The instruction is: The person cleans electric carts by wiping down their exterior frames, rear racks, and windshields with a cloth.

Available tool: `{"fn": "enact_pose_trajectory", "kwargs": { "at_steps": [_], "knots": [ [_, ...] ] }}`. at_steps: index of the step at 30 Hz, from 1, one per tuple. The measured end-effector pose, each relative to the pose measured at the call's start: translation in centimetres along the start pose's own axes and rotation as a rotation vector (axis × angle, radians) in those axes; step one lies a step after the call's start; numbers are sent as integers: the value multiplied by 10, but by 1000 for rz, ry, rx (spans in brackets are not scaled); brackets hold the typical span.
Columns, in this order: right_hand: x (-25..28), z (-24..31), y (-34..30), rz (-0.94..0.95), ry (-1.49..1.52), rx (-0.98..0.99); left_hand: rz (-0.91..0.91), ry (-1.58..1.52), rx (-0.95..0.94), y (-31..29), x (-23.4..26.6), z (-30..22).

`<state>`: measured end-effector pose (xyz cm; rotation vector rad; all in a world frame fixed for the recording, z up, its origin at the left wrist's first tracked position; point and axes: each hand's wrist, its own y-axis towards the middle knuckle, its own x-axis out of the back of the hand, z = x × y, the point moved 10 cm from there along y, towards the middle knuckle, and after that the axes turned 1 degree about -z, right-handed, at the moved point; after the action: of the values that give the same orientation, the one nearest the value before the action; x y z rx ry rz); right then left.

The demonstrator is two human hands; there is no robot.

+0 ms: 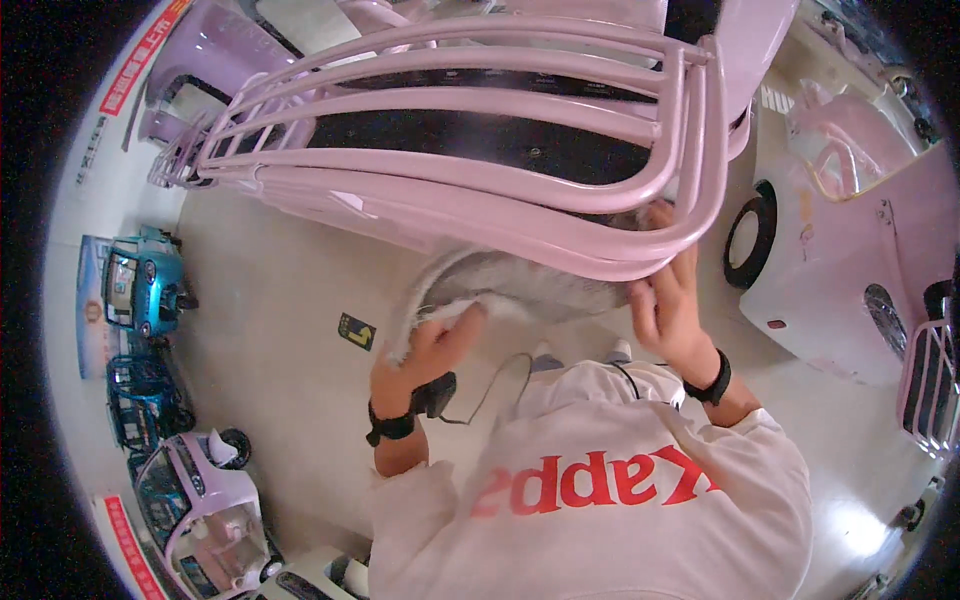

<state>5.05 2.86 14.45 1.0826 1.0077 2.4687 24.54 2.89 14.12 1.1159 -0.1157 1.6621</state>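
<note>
Left hand gripping a grey cloth (pixel 565 287) under a pink tubular rack (pixel 485 217)

The cloth is hanging near the middle of the view, at 6 o'clock from the rack, its edges blurring. At its 8 o'clock end, the person's left hand (pixel 432 343) is closing around a bunched edge, the thumb pointing toward 2 o'clock. At its 3 o'clock end, the right hand (pixel 668 305) is reaching up to the rack's rounded corner, its fingers curling behind the lower rail; I cannot tell whether it is gripping cloth, rail or both. Each wrist is wearing a black band, and a thin dark cable (pixel 497 385) is looping near the left one.

At 9 o'clock from the left hand, a dark floor sign (pixel 356 331) is showing a yellow arrow. Farther out, a teal vehicle (pixel 152 290) is standing at 9 o'clock, a small lilac vehicle (pixel 222 492) at 8, and a larger pale-pink vehicle (pixel 840 310) at 3.
</note>
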Motion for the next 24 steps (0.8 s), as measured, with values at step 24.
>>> {"fn": "enact_pose_trajectory", "kwargs": {
  "at_steps": [24],
  "knots": [
    [-28, 61, 56, 232, -112, -5, -247, -798, 319, 59, -25, 16]
  ]
}}
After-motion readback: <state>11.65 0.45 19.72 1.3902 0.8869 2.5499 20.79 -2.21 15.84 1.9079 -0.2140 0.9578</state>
